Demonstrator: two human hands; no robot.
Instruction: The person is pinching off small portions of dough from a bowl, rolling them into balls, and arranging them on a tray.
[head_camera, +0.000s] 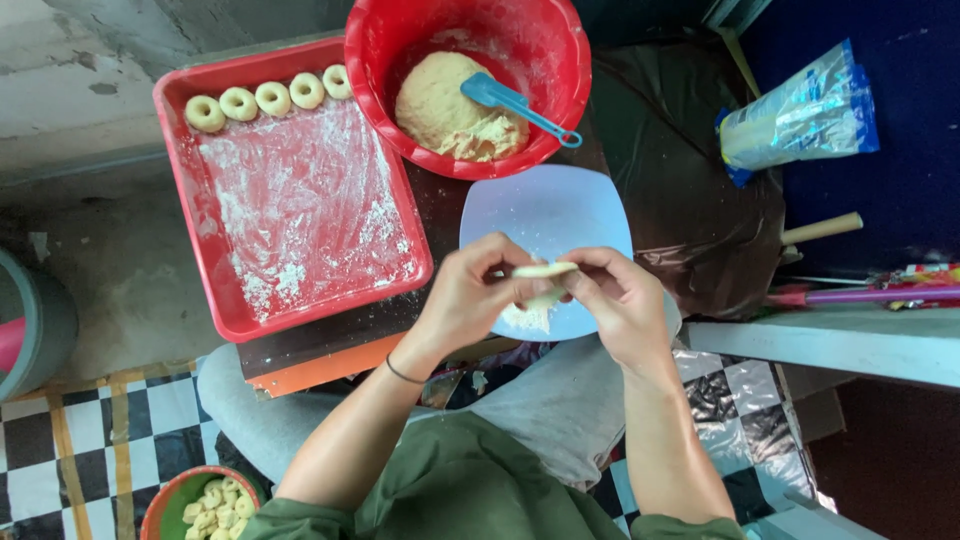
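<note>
My left hand (470, 295) and my right hand (615, 295) together pinch a small flattened piece of pale dough (545, 270) over a light blue square plate (545, 205) dusted with flour. Beyond the plate stands a red bowl (375, 60) holding a big lump of dough (445, 110) with a blue scraper (515, 103) resting on it. To the left lies a floured red tray (195, 225) with a row of several dough rings (270, 97) along its far edge.
A bag of flour (800, 112) lies at the upper right, with a wooden handle (822, 229) and a pink stick (870, 294) below it. A small bowl of dough pieces (205, 505) sits at the lower left on a checkered mat. A grey container (35, 320) stands at the left edge.
</note>
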